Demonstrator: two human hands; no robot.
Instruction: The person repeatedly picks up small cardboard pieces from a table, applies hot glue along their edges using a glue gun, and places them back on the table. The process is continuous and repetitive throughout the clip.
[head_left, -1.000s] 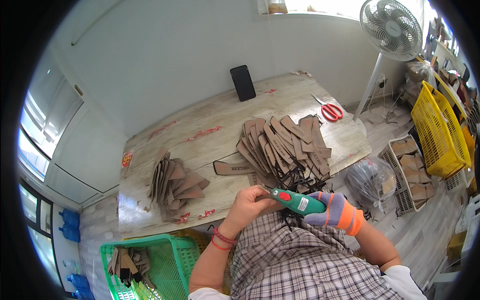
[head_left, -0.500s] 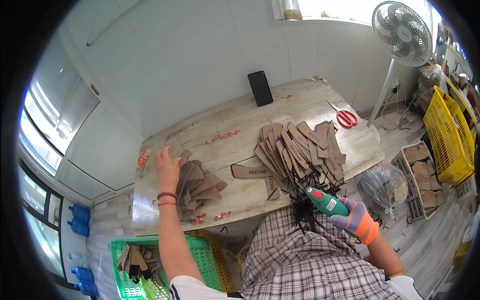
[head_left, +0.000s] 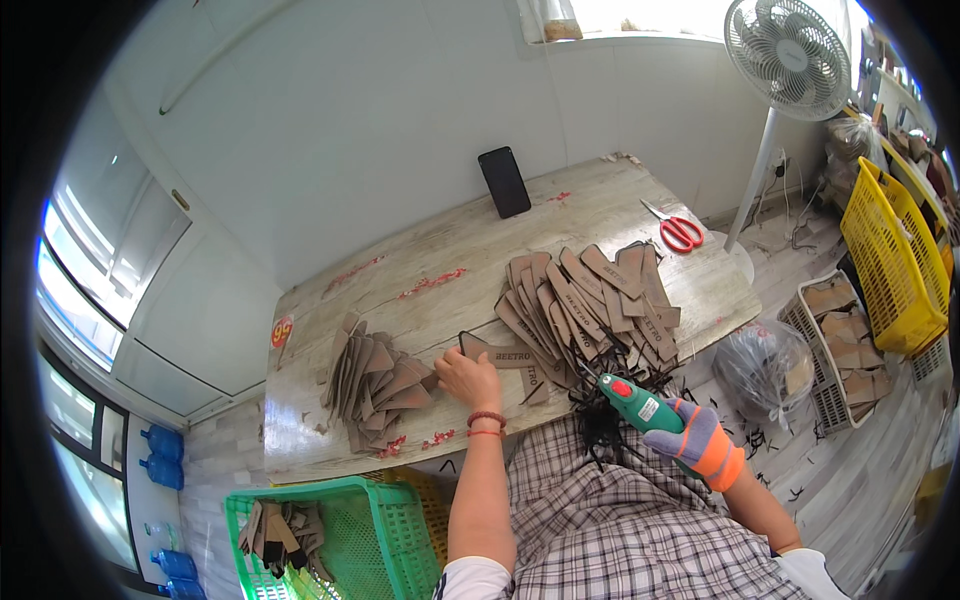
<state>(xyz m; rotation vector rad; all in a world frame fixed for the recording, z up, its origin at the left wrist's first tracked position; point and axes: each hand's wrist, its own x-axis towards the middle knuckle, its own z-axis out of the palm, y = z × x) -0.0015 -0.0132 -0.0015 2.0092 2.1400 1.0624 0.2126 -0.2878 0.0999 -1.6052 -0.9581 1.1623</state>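
Observation:
My left hand (head_left: 468, 378) is at the left end of a flat brown strip (head_left: 512, 356) with dark edging and printed letters, its fingers closed on that end. My gloved right hand (head_left: 702, 440), in grey and orange, grips a green handheld power tool (head_left: 640, 404) with a red button. Its thin metal tip points at a fan-shaped heap of similar brown strips (head_left: 590, 295). Black scraps (head_left: 600, 420) lie bunched under the tip, at the table's front edge and on my plaid apron. Left of my left hand is a second heap of brown pieces (head_left: 375, 380), without visible print.
On the wooden table (head_left: 420, 250) are red-handled scissors (head_left: 681, 234) and an upright black phone (head_left: 504, 182). A green basket (head_left: 395, 530) with pieces stands below left. Right are a fan (head_left: 790, 60), a clear plastic bag (head_left: 765, 370), a filled crate (head_left: 840, 350) and a yellow basket (head_left: 895, 260).
My left hand has moved right, from beyond the left heap to the left end of the single strip. The right hand still holds the tool in about the same place. The view has shifted slightly.

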